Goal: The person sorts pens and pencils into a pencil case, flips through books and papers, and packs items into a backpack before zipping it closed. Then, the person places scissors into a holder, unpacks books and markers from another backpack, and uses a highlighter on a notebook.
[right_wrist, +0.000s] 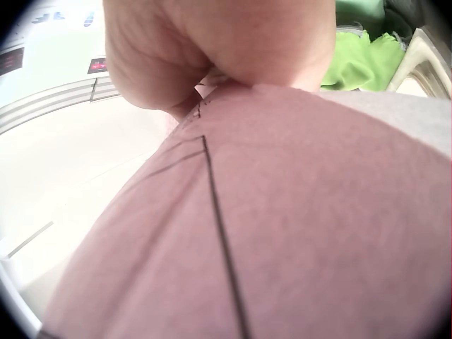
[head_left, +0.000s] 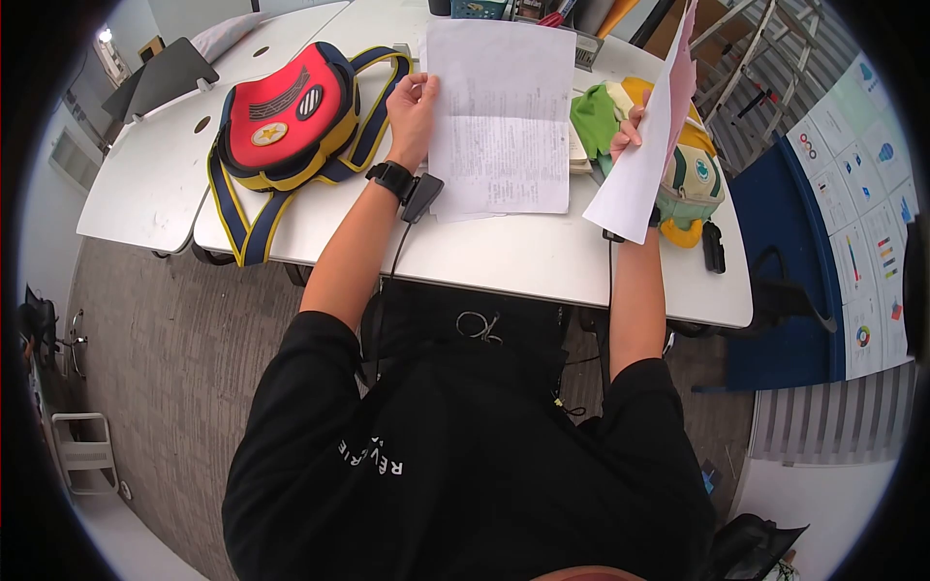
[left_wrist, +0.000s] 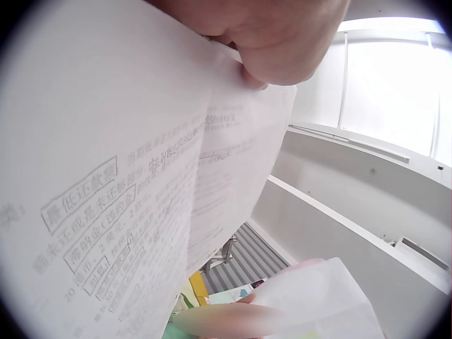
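My left hand (head_left: 412,114) pinches the left edge of a printed white sheet (head_left: 499,116), which stands raised over the table with a fold line across it. In the left wrist view this sheet (left_wrist: 141,169) shows rows of print, some boxed, and my curled fingers are at its top edge. My right hand (head_left: 628,136) grips other papers (head_left: 630,184), white on one side with a pink sheet (head_left: 684,82) behind, held upright and tilted. The right wrist view shows the pink sheet (right_wrist: 282,205) with dark lines, pinched between thumb and fingers.
A red, navy and yellow bag (head_left: 291,116) lies on the white table (head_left: 484,257) at the left. Behind the right papers are a green cloth (head_left: 593,118) and a pale green pouch (head_left: 696,174). A black object (head_left: 714,248) lies near the right edge. Stationery holders (head_left: 477,9) stand at the back.
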A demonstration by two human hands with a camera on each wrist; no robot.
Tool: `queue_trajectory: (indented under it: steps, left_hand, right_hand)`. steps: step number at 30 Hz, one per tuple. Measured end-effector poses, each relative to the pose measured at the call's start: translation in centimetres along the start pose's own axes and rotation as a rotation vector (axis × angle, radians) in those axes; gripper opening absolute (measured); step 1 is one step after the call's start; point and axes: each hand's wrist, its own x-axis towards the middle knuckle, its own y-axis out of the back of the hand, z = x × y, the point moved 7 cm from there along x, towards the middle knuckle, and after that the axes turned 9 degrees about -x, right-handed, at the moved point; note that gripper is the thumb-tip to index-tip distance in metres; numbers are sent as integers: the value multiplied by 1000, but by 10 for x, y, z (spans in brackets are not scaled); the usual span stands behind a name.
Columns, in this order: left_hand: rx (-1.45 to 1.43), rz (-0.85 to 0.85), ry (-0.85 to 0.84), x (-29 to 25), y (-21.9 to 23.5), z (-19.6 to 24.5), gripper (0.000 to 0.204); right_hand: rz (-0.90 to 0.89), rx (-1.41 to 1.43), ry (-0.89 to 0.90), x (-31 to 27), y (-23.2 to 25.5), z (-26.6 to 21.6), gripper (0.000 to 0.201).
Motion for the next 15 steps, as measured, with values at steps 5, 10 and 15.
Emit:
queue_trajectory:
  steps: [5,10,15]
  left_hand:
    - [13,8,6,0,-1,0,21]
    - [21,9,28,-1,-2,2,20]
    - [-6,-15,16,-1,-3,0,19]
  right_hand:
    - [-9,-33,-5,4,11,2,29]
    - [28,-70,-13,4,12,3,28]
    - [24,-109,2,7,28,2,27]
